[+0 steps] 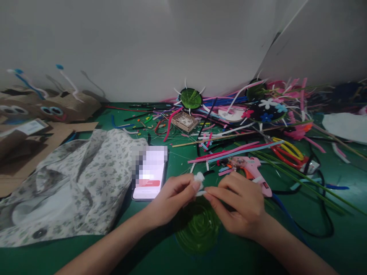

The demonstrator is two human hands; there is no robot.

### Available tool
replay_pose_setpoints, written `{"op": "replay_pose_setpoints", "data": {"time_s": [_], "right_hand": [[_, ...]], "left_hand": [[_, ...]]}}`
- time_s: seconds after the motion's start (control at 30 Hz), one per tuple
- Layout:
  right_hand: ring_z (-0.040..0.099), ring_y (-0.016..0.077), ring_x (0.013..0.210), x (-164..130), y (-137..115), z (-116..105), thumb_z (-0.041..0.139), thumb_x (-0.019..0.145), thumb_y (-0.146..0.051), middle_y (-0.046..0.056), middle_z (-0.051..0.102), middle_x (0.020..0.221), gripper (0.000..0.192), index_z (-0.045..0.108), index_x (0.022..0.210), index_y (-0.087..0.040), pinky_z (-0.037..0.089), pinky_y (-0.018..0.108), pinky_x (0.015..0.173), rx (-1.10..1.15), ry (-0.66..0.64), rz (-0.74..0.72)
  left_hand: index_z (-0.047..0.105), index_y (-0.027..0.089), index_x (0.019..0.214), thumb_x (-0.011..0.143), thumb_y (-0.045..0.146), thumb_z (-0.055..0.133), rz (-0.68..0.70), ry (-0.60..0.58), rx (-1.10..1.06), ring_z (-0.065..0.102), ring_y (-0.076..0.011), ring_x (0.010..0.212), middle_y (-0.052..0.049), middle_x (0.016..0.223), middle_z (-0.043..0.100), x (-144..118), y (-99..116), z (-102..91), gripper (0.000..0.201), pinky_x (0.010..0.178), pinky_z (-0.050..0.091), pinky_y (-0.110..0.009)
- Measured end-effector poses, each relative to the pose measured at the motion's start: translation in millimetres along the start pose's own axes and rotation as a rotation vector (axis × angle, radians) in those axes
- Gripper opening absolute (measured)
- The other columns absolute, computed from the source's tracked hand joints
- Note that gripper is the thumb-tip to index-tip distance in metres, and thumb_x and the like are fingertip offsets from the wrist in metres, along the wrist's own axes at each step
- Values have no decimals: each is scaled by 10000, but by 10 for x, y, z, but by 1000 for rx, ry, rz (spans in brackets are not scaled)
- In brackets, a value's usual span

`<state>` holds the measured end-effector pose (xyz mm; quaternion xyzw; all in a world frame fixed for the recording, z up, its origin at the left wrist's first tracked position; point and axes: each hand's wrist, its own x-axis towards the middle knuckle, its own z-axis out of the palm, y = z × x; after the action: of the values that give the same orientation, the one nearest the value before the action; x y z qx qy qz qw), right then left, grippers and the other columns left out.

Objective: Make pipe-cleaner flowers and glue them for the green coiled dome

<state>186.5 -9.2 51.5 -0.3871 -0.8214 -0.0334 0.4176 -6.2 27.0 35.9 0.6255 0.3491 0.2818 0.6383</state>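
Observation:
My left hand (179, 196) is closed, pinching a small white fuzzy pipe cleaner (200, 177) that looks coiled or folded at its upper end. Thumb and forefinger of my right hand (239, 202) pinch the other end of the same white piece, close to the left fingertips. Below both hands, a round, shiny green piece with a swirl pattern (197, 225) lies on the table. Just beyond my right hand is a pink glue gun (259, 173), partly covered by the hand. A phone with a lit screen (150, 172) lies beside my left hand.
Patterned cloth (86, 183) covers the left of the green table (134, 252). Cardboard figures with googly eyes (51, 110) stand behind it. Loose pipe cleaners (237, 151), scissors (286, 152), a small wooden tray (185, 121) and a black cable (325, 217) clutter the back and right, before a wall.

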Motion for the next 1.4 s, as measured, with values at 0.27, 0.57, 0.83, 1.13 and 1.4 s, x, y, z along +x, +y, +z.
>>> {"op": "replay_pose_setpoints", "data": {"time_s": [0.27, 0.57, 0.83, 1.13, 1.4], "right_hand": [[436, 114, 553, 10, 45, -53, 646, 766, -97, -9, 545, 597, 85, 649, 798, -175, 320, 274, 507, -59, 43, -28], [480, 125, 572, -37, 31, -2, 668, 768, -108, 1, 584, 623, 124, 657, 878, -164, 349, 281, 522, -48, 33, -35], [475, 119, 572, -88, 15, 73, 657, 789, -123, -6, 574, 616, 80, 650, 843, -181, 343, 279, 528, -51, 15, -27], [484, 124, 586, -28, 31, 31, 661, 779, -104, 10, 591, 631, 102, 654, 861, -164, 354, 273, 529, -49, 22, -20], [470, 125, 581, -17, 27, -1, 654, 782, -112, 17, 585, 618, 60, 669, 818, -157, 355, 274, 526, -58, 3, -31]], "left_hand": [[402, 186, 636, 911, 502, 504, 52, 117, 8, 231, -83, 524, 61, 588, 308, -3, 4, -32, 431, 470, 193, -229], [465, 177, 653, 952, 496, 438, -66, 80, -32, 327, -82, 511, 52, 571, 402, 12, -22, 28, 437, 459, 225, -215], [508, 177, 696, 945, 510, 439, -108, -33, -34, 369, -92, 529, 45, 588, 443, -21, -20, 85, 422, 470, 247, -225], [494, 169, 669, 953, 489, 438, -84, -10, -8, 338, -86, 530, 50, 572, 393, -13, -50, 49, 431, 475, 240, -224], [439, 175, 635, 949, 478, 454, -34, -2, 45, 314, -78, 511, 58, 561, 362, 2, -25, 55, 437, 464, 228, -217]]}}
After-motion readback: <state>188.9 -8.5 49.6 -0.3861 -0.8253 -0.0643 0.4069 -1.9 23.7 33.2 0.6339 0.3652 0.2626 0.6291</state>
